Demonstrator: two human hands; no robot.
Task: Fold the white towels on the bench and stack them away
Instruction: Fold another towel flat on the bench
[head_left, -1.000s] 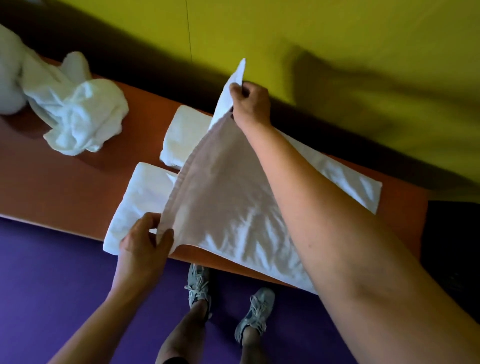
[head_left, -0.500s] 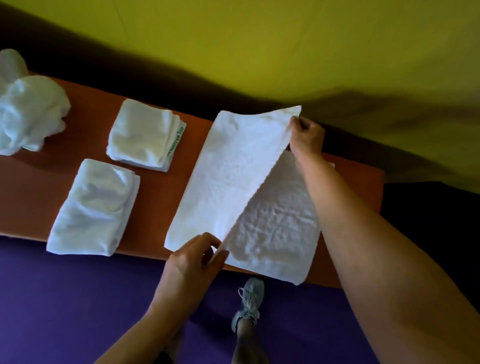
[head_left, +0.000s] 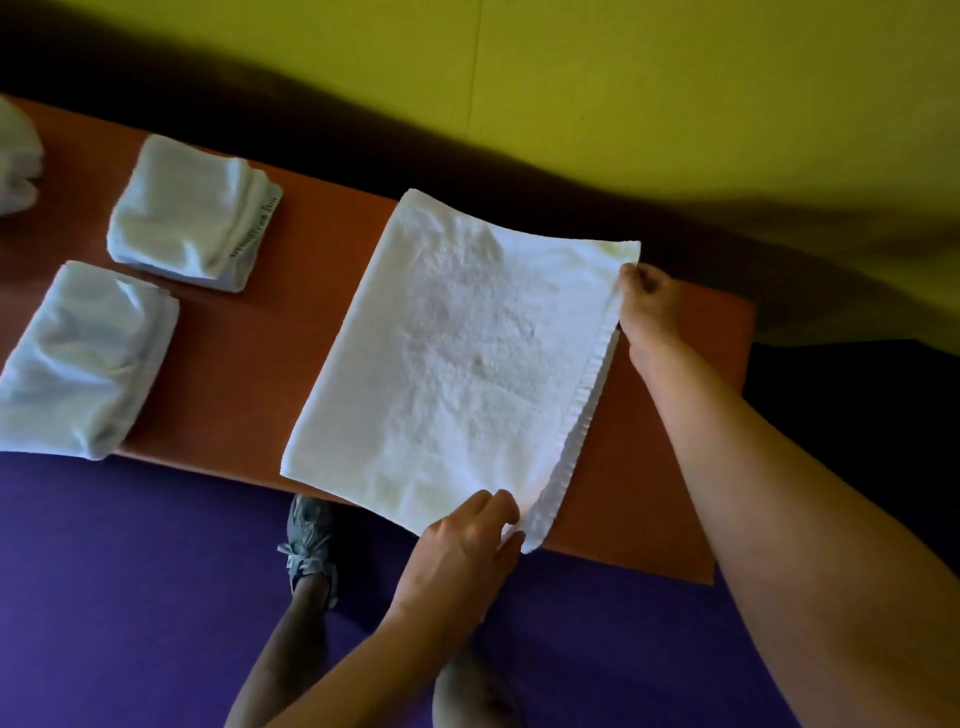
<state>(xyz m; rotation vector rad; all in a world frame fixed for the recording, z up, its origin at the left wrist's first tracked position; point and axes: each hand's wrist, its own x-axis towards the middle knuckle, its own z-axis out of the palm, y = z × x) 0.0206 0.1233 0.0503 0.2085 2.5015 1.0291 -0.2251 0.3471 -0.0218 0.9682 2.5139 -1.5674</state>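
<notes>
A long orange bench (head_left: 291, 322) against a yellow-green wall (head_left: 675, 78), over a purple floor (head_left: 130, 597): one towel mid-fold, two done.

The large white terry towel (head_left: 447, 353) lies doubled flat across the bench's right half, its near corner hanging a little past the front edge. To its left, well apart, sit two folded white towel bundles, one at the front edge (head_left: 83, 364) and one behind it (head_left: 192, 213); a rumpled white cloth (head_left: 18, 156) at the far left edge looks unfolded, so more seems left, and nothing is stacked away yet. The right hand (head_left: 649, 306) pinches the towel's far right corner; the left hand (head_left: 467, 545) pinches the near right corner, both closed on the hemmed edge.
</notes>
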